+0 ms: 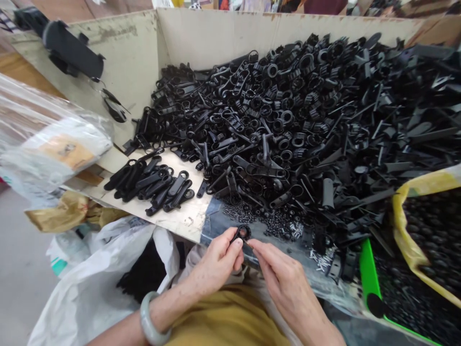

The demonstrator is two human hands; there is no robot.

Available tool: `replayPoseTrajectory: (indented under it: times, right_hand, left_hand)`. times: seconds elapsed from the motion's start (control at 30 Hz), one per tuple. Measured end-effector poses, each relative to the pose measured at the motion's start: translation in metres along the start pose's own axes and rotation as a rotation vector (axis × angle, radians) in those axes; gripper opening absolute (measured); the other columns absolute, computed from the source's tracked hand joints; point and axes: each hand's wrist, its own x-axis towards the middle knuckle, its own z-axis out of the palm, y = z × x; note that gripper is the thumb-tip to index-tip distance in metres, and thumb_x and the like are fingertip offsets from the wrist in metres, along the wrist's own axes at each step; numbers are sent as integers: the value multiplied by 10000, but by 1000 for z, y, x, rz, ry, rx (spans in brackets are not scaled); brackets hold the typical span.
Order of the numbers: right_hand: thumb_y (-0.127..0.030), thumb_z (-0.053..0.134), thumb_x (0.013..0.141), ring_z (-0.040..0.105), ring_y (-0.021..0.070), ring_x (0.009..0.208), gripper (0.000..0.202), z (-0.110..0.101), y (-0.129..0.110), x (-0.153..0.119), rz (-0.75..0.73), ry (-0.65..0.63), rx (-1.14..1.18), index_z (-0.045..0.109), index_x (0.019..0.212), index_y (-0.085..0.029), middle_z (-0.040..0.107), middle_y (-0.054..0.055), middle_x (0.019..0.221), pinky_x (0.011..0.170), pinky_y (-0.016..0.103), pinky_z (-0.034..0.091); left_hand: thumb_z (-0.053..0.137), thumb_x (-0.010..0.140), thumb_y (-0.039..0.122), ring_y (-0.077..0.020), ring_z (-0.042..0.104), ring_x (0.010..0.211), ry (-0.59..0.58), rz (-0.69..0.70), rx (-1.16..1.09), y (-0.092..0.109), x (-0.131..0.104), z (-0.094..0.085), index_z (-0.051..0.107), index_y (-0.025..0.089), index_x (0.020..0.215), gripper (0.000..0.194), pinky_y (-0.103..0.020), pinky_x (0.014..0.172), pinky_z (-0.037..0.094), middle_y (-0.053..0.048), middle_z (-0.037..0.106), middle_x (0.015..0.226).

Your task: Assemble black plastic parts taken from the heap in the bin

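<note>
Near the table's front edge, my left hand (218, 262) is closed on a black plastic part with a round ring end (244, 232). My right hand (281, 269) is pinched at the ring's right side; a tiny thing may be between its fingertips, too small to name. Just beyond the hands lie small black pieces (257, 218) and short silvery pins (297, 229), with more pins (323, 259) farther right. To the left, several long black parts with ring ends (154, 185) lie grouped on the pale board (180, 223).
A large heap of black plastic parts (266, 120) fills the cardboard-walled table (216, 36). At the right are a yellow-rimmed bag (405, 230) of black pieces and a green-edged tray (369, 269). A white sack (86, 293) hangs open at lower left, by wrapped packages (65, 144).
</note>
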Motion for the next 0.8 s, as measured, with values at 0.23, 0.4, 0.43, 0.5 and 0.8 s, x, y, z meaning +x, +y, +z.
replayPoseTrajectory:
  times: [0.23, 0.4, 0.43, 0.5, 0.8]
  right_hand:
    - [-139, 442, 1044, 791, 193, 919, 332, -1, 2, 1, 33, -22, 51, 691, 1245, -228, 795, 69, 1056, 810, 259, 638]
    - [-159, 473, 1051, 778, 194, 1014, 294, -1, 4, 4, 42, -3, 125, 691, 1235, -229, 787, 79, 1167, 856, 257, 627]
    - [-159, 475, 1050, 779, 195, 1011, 295, -1, 5, 5, 42, -10, 133, 691, 1238, -230, 789, 78, 1165, 854, 259, 628]
    - [-152, 480, 1044, 780, 196, 1009, 304, -3, 6, 6, 38, -30, 141, 690, 1250, -230, 790, 78, 1165, 852, 262, 631]
    - [-86, 438, 1017, 785, 185, 884, 329, -6, 7, 13, -3, -163, 25, 706, 1163, -210, 797, 66, 1019, 768, 253, 621]
  left_hand:
    - [400, 1050, 453, -113, 372, 554, 8, 32, 23, -2, 1, 2, 519, 188, 1015, 293, -259, 579, 324, 81, 450, 601]
    - [399, 1043, 444, -109, 349, 537, -8, 19, 0, 4, 3, 2, 492, 202, 973, 269, -254, 553, 306, 90, 424, 593]
    - [401, 1041, 441, -107, 345, 535, -15, 14, -2, 5, 4, 1, 483, 207, 957, 262, -252, 547, 300, 91, 422, 593]
    - [405, 1040, 432, -105, 344, 534, -25, 3, 0, 6, 4, 0, 467, 217, 931, 249, -246, 542, 295, 92, 423, 595]
    - [409, 1037, 409, -104, 379, 517, 25, -6, 11, -10, 5, 3, 488, 212, 943, 232, -236, 540, 320, 93, 447, 568]
